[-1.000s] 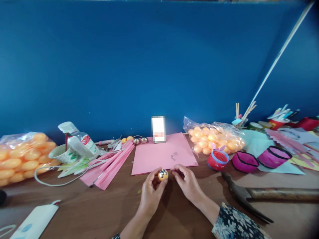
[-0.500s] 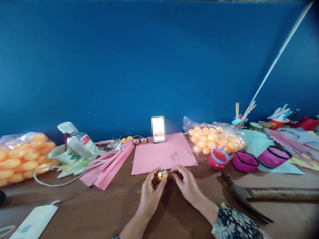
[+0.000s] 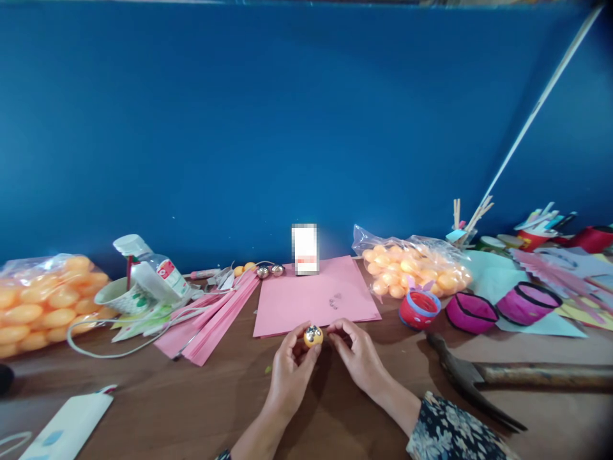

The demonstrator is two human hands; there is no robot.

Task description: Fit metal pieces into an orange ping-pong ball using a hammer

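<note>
Between the thumb and fingers of my left hand (image 3: 290, 370) is a small orange ball (image 3: 313, 337) with shiny silvery bits on its top. Just to its right, my right hand (image 3: 357, 354) has thumb and fingertips drawn together, apart from the ball; whatever it may pinch is too small to make out. Beyond both hands lie pink paper sheets (image 3: 306, 300), with several tiny shiny pieces (image 3: 334, 300) on them. Two silvery balls (image 3: 271, 271) rest by the sheets' far left corner.
Bags of orange balls lie left (image 3: 48, 306) and right (image 3: 412, 265). A claw hammer (image 3: 479, 374) is to my right, near a red cup (image 3: 419, 310) and magenta fabric rings (image 3: 472, 313). Folded pink paper (image 3: 211, 326), a cable (image 3: 96, 354) and a tilted bottle (image 3: 158, 271) are left.
Hardly anything differs: the ball stays in my left hand and my right fingertips stay beside it. The whole view shifts very slightly.
</note>
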